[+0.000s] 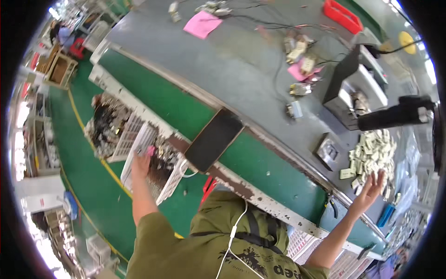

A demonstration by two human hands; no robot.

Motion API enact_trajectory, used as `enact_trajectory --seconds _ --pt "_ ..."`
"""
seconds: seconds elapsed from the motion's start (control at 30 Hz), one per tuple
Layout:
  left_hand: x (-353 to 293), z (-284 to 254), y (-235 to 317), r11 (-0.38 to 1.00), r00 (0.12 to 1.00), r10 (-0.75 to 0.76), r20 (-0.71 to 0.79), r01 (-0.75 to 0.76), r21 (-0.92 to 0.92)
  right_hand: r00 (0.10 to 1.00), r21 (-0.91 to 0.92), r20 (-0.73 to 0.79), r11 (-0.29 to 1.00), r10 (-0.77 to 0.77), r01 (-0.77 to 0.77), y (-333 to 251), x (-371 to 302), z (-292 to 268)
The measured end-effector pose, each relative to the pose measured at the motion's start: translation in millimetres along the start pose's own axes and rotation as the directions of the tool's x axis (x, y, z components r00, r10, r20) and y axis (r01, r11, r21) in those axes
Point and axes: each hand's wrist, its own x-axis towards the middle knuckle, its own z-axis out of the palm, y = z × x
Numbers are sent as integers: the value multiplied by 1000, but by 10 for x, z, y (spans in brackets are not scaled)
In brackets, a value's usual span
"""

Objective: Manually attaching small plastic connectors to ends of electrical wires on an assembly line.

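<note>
My right hand [371,188] is over the near edge of a heap of small cream plastic pieces [371,153] on the grey bench, its fingers apart and nothing seen in them. Out to the left, my left hand [141,165] reaches down at a white plastic crate [173,186] holding many small dark and metallic parts. Its fingers are blurred, and a small pink spot shows beside them. A metal block with a recess [328,151] lies left of the cream heap. Behind the block stands a black and grey bench machine [346,86] with a thick black cylinder [395,114].
A dark phone [214,139] lies across the bench's front ledge. Pliers [331,204] rest near the right front edge. Wired parts [299,51], pink paper [203,24] and a red tray [343,16] are farther back. Another filled crate [111,125] stands left.
</note>
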Motion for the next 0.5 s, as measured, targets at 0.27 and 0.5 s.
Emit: enact_trajectory --seconds 0.27,0.5 --pt "-1189 2039 3213 681 684 729 -1 -725 105 989 43 72 991 -132 130 -521 -265 238" --pt "-2623 3903 4167 920 414 358 837 -311 -239 858 102 453 970 -243 221 -997 -321 649"
